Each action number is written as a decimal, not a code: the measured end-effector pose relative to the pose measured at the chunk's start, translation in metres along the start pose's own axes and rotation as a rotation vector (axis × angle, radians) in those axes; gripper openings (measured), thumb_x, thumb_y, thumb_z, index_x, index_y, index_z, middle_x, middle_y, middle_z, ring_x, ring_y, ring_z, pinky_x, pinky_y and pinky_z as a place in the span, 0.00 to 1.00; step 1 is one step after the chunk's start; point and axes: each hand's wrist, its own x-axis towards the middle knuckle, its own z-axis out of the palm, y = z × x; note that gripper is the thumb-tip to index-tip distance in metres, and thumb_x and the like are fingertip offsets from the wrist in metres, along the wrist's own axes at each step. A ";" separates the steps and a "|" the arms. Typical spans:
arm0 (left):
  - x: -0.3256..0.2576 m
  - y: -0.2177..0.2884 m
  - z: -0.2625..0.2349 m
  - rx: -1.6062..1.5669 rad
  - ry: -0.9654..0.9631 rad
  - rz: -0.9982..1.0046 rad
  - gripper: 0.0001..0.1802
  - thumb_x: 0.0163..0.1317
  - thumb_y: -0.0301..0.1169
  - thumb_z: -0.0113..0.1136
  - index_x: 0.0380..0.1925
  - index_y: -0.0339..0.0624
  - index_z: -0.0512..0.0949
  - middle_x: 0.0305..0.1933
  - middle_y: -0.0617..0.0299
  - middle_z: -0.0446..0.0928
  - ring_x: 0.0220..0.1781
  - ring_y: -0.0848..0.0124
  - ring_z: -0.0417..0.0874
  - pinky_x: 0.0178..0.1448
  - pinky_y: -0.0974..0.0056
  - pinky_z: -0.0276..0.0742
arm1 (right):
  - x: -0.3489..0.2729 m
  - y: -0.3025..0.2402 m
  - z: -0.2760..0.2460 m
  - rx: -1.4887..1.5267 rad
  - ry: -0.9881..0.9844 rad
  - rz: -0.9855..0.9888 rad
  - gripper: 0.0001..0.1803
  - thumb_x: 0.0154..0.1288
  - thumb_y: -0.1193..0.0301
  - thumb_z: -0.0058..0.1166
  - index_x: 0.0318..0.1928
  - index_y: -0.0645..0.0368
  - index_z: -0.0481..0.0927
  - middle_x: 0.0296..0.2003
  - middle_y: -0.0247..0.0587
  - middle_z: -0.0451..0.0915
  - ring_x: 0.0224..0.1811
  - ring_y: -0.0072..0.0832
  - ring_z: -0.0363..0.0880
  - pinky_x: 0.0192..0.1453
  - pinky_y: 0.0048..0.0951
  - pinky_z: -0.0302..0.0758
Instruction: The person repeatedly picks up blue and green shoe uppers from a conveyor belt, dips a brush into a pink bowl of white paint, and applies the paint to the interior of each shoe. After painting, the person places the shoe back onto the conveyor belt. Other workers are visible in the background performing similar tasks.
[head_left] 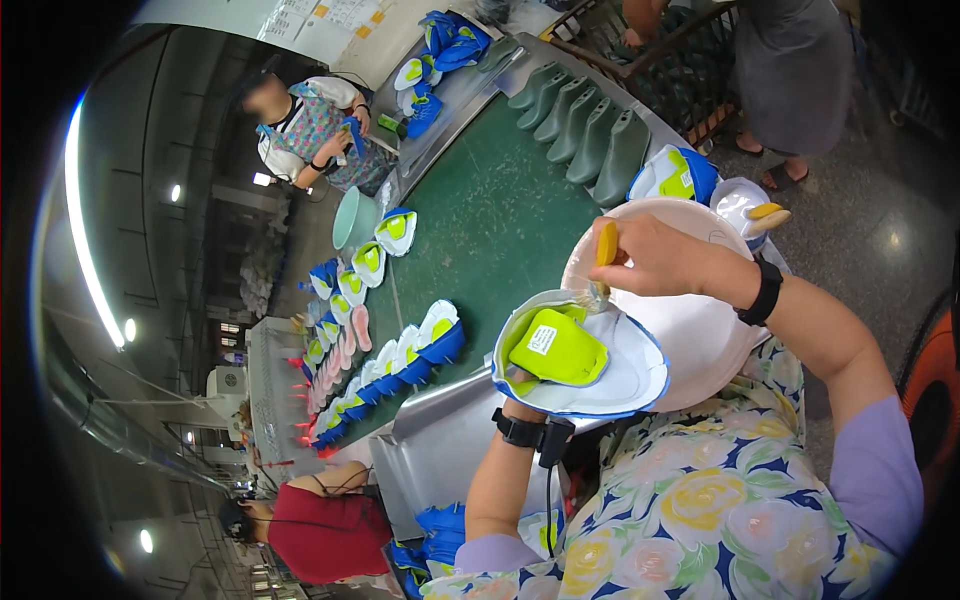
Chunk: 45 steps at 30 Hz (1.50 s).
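Observation:
My right hand [655,258] is closed around a brush [606,246] with a yellow handle. Its bristles touch the white inner face of a shoe upper [630,365], near the lime-green tongue with a white label. From beneath, my left hand [523,400] props up this blue-edged upper; most of its fingers are hidden, with only a bit of the hand showing at the near edge. Behind and below the upper is a large pale basin [700,345], close to my body.
Grey-green shoe lasts [565,125] line the far right of the green conveyor belt [480,210]. Beside them stands a white container [738,205] holding yellow-handled brushes. Rows of uppers [405,352] and pink insoles [347,345] sit leftward. A co-worker [320,135] handles a blue piece across the belt.

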 end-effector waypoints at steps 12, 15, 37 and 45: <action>0.006 0.010 -0.016 -0.038 0.038 -0.054 0.36 0.69 0.51 0.58 0.71 0.44 0.66 0.66 0.50 0.76 0.62 0.50 0.82 0.65 0.41 0.80 | -0.018 -0.008 -0.007 0.020 0.100 -0.315 0.12 0.62 0.73 0.62 0.44 0.62 0.76 0.34 0.49 0.82 0.39 0.47 0.82 0.45 0.40 0.77; 0.010 0.007 -0.027 -0.102 0.046 0.051 0.36 0.69 0.52 0.57 0.71 0.44 0.67 0.65 0.50 0.77 0.62 0.49 0.82 0.64 0.41 0.80 | -0.025 -0.012 -0.003 -0.254 -0.047 -0.494 0.10 0.62 0.76 0.62 0.43 0.58 0.77 0.37 0.48 0.82 0.44 0.48 0.81 0.49 0.42 0.77; 0.011 0.024 -0.153 1.105 0.218 0.660 0.22 0.74 0.28 0.53 0.66 0.47 0.69 0.59 0.55 0.79 0.57 0.59 0.85 0.56 0.53 0.85 | -0.026 0.000 0.010 0.012 0.081 0.372 0.13 0.61 0.67 0.66 0.34 0.67 0.82 0.25 0.41 0.82 0.28 0.27 0.81 0.34 0.29 0.76; 0.045 0.049 -0.246 0.312 0.566 0.367 0.23 0.76 0.33 0.52 0.69 0.51 0.64 0.63 0.58 0.77 0.57 0.61 0.84 0.50 0.56 0.88 | -0.061 0.020 0.001 0.292 0.136 0.559 0.08 0.65 0.75 0.61 0.37 0.62 0.74 0.31 0.34 0.77 0.29 0.20 0.79 0.35 0.22 0.77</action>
